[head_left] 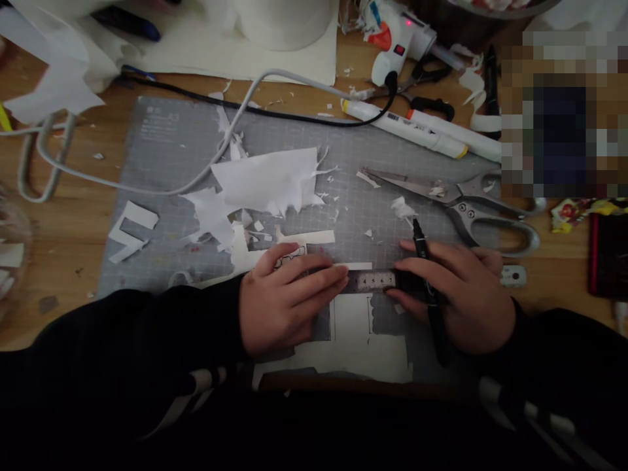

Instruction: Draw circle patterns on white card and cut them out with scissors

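Note:
My left hand [294,297] lies with its fingers stretched out over a clear ruler [377,281], covering its left part. Beneath it is white cut paper with a drawn pattern of rounded outlines. A black pen [428,275] is held between the fingers of my right hand [458,288], tip pointing away from me. Fingertips of the right hand are by the ruler's right end. A narrow white paper strip [360,266] runs along the ruler's far edge. Closer to me lies a paper cutout [350,320] with straight lines and a scalloped edge.
Metal scissors [461,199] lie on the grey cutting mat [161,150], right of torn white paper [275,180]. Two white markers [407,127] and a glue gun [392,39] are behind. A grey cable [235,131] crosses the mat. A round white object [284,19] stands at the back.

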Demonstrator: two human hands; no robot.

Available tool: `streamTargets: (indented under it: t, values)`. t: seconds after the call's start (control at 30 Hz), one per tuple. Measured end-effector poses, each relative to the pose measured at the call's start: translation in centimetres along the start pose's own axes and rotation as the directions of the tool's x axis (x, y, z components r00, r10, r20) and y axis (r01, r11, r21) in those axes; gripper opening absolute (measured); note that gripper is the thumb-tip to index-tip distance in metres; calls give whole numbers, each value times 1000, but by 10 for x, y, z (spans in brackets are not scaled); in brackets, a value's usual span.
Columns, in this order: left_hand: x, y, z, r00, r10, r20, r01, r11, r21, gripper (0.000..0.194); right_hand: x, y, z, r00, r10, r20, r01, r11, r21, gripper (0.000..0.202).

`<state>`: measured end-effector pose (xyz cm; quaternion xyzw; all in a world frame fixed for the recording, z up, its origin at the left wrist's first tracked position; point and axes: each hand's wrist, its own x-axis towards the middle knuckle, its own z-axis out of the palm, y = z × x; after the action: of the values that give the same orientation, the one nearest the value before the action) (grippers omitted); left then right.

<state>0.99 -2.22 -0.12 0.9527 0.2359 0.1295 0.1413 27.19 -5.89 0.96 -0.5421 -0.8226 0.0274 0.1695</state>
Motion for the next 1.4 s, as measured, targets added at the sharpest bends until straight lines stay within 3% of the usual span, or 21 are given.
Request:
streamTargets:
  t: [0.17,0.67,0.8,0.97,1.1,1.23,1.4]
  values:
    - [0,-2,2,1000,7,-16,-7,1000,-11,35,0,0,0,1000,4,8,-4,1000,2,17]
    - [1,-6,0,1000,18,17,-17,999,-31,42,0,3,2,1000,-9,2,9,1000,3,20]
    - [1,-5,0,1000,14,19,-13,999,-39,41,3,2,-3,1000,11,17,-13,991,130,23]
    - [1,-6,0,1000,5,7,-4,998,-65,42,2,-3,-13,991,-127,27,107,915,389,34]
    - [2,-8,0,1000,-6,8,7,994,-105,43,-4,-7,-5,996,-93,-7,87,905,416,28]
    - [2,-9,-1,1000,-18,19,20,992,-126,43,-7,-8,8,998,-38,54,18,942,335,20]
    - [2,-9,0,999,-25,26,28,990,-138,44,-7,-4,13,996,-19,90,-15,930,368,20]
